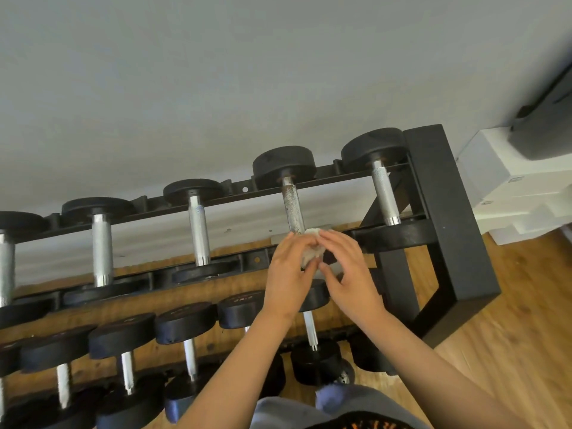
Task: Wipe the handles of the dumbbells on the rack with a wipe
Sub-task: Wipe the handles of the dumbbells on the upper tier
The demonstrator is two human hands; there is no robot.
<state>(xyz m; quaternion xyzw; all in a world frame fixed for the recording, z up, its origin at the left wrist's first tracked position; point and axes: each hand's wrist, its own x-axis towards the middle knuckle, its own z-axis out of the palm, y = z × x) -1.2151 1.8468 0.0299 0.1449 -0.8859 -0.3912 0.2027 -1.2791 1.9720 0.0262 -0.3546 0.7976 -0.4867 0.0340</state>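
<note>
Wipe (312, 253) pinched in curled fingers (286, 246) of our left hand (288, 274) and right hand (349, 274), at near end of handle (292, 205), rack (445, 212) right end. Next, we judge: wrap, rub along.

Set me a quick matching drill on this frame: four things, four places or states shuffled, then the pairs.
Things:
1 wipe
2 speckled dumbbell handle
3 white boxes
4 rack

Places or states:
A against the wall, right of the rack
B bunched between left hand and right hand
C black, with two tiers
D upper tier, second from right

Pairs: 1-B, 2-D, 3-A, 4-C
</note>
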